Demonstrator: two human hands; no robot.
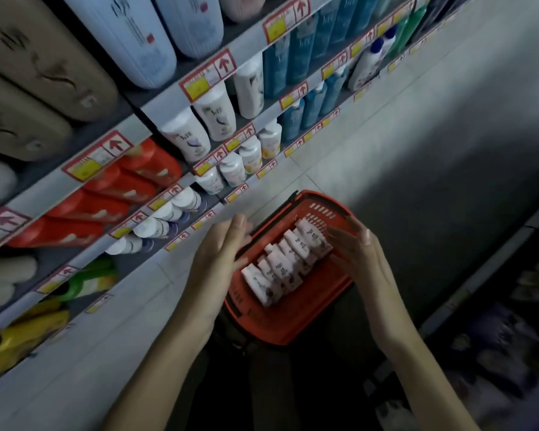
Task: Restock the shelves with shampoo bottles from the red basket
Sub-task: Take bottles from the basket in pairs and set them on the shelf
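Note:
A red basket (296, 318) stands on the tiled floor in front of me. Inside it lies a row of several white shampoo bottles (285, 262), leaning against one another. My left hand (221, 253) hovers open over the basket's left rim, fingers straight and together, holding nothing. My right hand (360, 259) hovers open over the right side of the basket, palm facing the bottles, also holding nothing. Neither hand touches a bottle. The shelves (175, 98) rise on the left, with white bottles (165, 219) on a low tier near my left hand.
The shelves hold red bottles (112, 197), teal bottles (299, 54), large white and beige bottles (128, 35), green and yellow bottles lower down. Price tags with red arrows line the shelf edges. Another dim shelf (511, 306) stands on the right. Tiled floor stretches ahead.

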